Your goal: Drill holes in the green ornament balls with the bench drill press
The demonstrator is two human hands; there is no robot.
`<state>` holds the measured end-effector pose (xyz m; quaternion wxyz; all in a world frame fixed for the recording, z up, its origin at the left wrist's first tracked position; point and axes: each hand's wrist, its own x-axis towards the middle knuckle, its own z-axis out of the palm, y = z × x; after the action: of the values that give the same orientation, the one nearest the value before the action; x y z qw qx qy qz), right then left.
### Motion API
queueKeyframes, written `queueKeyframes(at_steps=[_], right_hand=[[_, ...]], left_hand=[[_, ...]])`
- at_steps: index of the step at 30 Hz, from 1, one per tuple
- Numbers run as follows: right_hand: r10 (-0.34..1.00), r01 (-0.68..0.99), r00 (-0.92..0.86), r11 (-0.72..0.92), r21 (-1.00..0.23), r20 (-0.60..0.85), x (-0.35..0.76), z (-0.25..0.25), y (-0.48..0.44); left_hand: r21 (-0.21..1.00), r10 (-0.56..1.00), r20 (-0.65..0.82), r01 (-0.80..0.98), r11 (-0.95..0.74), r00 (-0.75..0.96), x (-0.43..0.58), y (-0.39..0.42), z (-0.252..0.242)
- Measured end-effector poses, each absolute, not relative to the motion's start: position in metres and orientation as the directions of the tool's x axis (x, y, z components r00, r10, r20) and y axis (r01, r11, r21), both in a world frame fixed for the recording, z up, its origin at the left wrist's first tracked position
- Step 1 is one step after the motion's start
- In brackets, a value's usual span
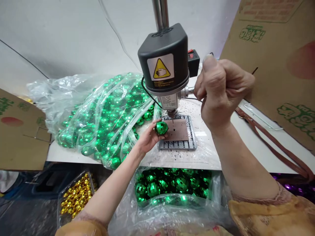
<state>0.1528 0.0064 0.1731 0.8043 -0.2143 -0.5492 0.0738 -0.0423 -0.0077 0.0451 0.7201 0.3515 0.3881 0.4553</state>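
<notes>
My left hand (153,135) holds a shiny green faceted ball (161,128) at the left edge of a brown board (180,129). The board has a dark hole and lies on the slotted metal base (192,144) of a small drill press (163,55). Above the board, right of the ball, hangs the thin drill bit (172,121), apart from the ball. My right hand (221,88) is closed in a fist at the side of the machine, round its feed lever (188,91); most of the lever is hidden by the fingers.
A clear plastic bag (49,95) full of green balls (105,118) lies left of the drill press. Below the table edge an open bag holds more green balls (182,183). Gold balls (78,193) fill a bin. Cardboard (275,62) and a brown strap (273,144) are right.
</notes>
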Motion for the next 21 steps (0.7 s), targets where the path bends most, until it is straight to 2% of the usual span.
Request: queueKeyframes(at_steps=[6, 13, 17, 21], right_hand=[[0.361, 0.049, 0.393, 0.91, -0.411, 0.846, 0.153, 0.172, 0.006], [0.4, 0.08, 0.405, 0.88, -0.467, 0.822, 0.152, 0.173, 0.003], [0.382, 0.077, 0.395, 0.893, -0.444, 0.836, 0.153, 0.172, 0.004], [0.365, 0.073, 0.39, 0.903, -0.423, 0.845, 0.154, 0.17, 0.006]], left_hand=[[0.834, 0.906, -0.271, -0.39, 0.39, 0.325, -0.042, -0.012, 0.037], [0.761, 0.925, -0.35, -0.53, 0.374, 0.151, -0.037, -0.018, 0.037], [0.699, 0.902, -0.409, -0.588, 0.408, 0.14, -0.038, -0.017, 0.042], [0.699, 0.905, -0.408, -0.597, 0.395, 0.121, -0.039, -0.016, 0.043]])
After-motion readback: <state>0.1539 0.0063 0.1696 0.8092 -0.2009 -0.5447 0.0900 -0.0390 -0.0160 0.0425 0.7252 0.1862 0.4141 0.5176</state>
